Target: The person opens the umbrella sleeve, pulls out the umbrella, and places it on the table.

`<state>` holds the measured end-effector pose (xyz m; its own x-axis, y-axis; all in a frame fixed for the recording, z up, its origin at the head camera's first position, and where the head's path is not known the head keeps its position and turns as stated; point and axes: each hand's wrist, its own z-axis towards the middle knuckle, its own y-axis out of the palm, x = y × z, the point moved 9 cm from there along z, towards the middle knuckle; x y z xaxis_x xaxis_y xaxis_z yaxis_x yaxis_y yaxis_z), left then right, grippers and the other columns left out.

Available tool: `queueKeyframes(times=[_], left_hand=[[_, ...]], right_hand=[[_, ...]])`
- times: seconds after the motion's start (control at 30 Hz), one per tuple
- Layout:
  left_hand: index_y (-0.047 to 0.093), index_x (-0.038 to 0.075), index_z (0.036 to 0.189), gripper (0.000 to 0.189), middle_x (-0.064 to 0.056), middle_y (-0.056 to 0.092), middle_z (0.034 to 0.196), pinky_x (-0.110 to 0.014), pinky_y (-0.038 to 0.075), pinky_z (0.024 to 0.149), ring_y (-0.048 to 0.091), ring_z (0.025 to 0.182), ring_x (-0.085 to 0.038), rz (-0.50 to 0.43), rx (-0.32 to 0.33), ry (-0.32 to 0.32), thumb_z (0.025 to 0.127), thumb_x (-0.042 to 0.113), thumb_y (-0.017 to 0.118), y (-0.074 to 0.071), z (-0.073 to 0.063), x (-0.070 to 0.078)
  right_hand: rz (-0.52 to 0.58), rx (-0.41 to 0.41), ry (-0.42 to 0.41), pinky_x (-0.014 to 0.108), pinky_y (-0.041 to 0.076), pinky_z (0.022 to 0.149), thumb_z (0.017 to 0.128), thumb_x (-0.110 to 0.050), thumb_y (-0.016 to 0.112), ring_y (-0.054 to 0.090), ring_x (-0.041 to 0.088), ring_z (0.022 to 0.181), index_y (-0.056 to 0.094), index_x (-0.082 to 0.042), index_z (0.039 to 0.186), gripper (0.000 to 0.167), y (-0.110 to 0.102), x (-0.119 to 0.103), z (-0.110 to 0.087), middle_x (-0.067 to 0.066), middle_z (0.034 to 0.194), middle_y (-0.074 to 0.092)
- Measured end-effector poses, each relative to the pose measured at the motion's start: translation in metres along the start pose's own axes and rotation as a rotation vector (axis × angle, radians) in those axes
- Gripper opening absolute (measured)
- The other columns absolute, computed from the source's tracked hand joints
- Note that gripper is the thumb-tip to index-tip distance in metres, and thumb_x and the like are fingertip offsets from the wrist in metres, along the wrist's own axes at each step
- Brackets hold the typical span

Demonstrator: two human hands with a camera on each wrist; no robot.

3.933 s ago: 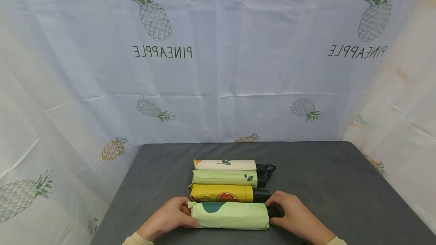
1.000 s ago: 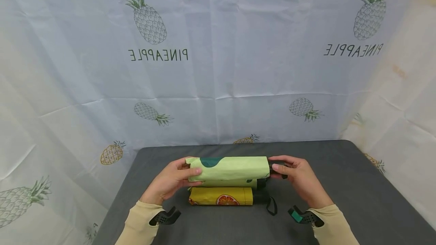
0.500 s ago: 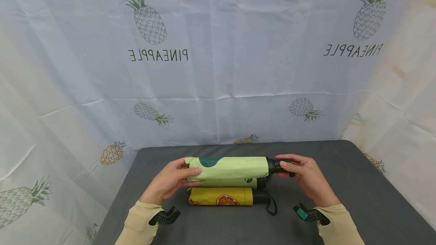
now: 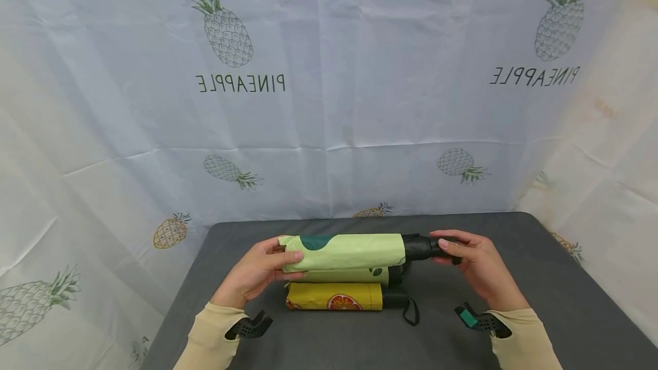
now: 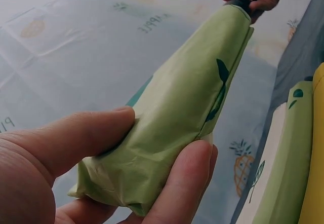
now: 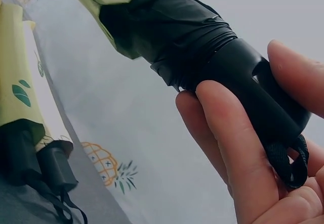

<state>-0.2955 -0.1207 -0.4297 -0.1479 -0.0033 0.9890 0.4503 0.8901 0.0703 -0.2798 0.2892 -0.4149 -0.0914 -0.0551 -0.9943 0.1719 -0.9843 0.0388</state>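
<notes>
A light green umbrella sleeve (image 4: 349, 253) with a dark green patch is held level above the table, its closed end between the thumb and fingers of my left hand (image 4: 249, 273). Out of its right end sticks a black folding umbrella (image 4: 418, 247). My right hand (image 4: 480, 261) grips that umbrella by its black handle (image 6: 253, 92), and a wrist loop (image 6: 293, 165) hangs from the handle by the palm. In the right wrist view, gathered black cloth shows between handle and sleeve. The rest of the umbrella is hidden inside the sleeve.
On the dark grey table (image 4: 329, 341) lie a yellow sleeved umbrella (image 4: 334, 297) with an orange slice print and, behind it, a green sleeved one (image 4: 344, 277). A cream sleeved umbrella (image 5: 260, 168) shows in the left wrist view. A pineapple-print curtain (image 4: 329, 101) hangs behind.
The green-sleeved umbrella has risen from the table's front. Over the last second my right hand has moved right, drawing the black umbrella partly out, while my left hand stays in place.
</notes>
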Motion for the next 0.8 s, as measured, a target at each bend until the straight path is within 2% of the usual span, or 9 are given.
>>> queueKeyframes(times=[0.57,0.8], left_hand=[[0.052,-0.002,0.15,0.054,-0.008,0.068,0.126,-0.062,0.057,0.111,0.074,0.114,-0.024,-0.012,-0.013,0.0,0.105,0.017,0.073,-0.001,0.001,-0.001],[0.052,-0.003,0.151,0.055,-0.009,0.068,0.127,-0.061,0.057,0.111,0.074,0.114,-0.025,-0.014,-0.003,-0.015,0.104,0.017,0.074,-0.003,0.0,-0.002]], right_hand=[[0.055,-0.014,-0.034,0.034,0.068,0.094,0.113,-0.003,0.054,0.073,0.011,0.114,0.074,-0.006,0.138,0.032,-0.029,-0.002,-0.004,-0.009,0.132,0.069],[0.05,-0.004,-0.023,0.034,0.068,0.093,0.113,-0.006,0.055,0.073,0.012,0.112,0.073,-0.004,0.138,0.03,-0.035,-0.002,-0.005,-0.007,0.13,0.068]])
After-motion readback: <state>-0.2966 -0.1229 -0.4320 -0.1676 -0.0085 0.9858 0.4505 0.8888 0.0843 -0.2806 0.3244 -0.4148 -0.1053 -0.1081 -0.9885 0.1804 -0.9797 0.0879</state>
